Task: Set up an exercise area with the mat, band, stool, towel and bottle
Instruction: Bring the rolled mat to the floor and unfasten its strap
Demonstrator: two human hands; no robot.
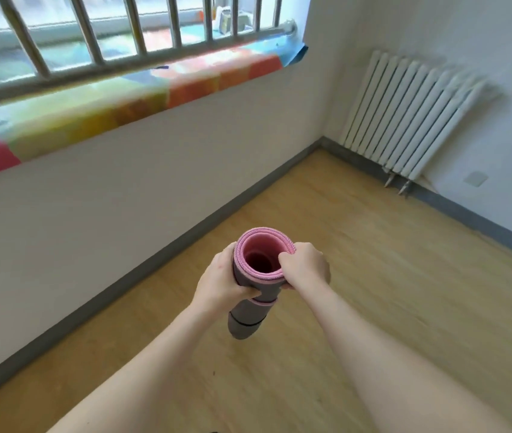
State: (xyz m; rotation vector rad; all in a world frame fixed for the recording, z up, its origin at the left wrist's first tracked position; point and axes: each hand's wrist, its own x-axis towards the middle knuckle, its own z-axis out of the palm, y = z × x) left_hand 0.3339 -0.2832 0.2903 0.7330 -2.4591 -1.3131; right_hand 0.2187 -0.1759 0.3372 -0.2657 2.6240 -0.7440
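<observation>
Pink on the inside and grey on the outside, the rolled mat (248,317) stands nearly upright in front of the person, its open end turned up toward the camera so the hollow core shows. A thin black strap (246,323) circles the roll near its lower end. The left hand (220,279) grips the side of the roll just below the top, fingers wrapped round the grey skin. The right hand (306,265) grips the top rim on the opposite side, fingers curled over the pink edge. Whether the bottom of the roll touches the wooden floor (389,276) cannot be told.

Around it, the floor runs to a corner of the room. A white wall with a grey skirting board (154,260) passes close on the left, below a window sill draped with a many-coloured cloth (123,98) and fenced by metal bars (92,42); small things on the sill behind the bars are too blurred to name. On the far right wall hangs a white ribbed radiator (410,117), with a small wall plate (475,178) just beside its lower end. Both stand well apart from the mat.
</observation>
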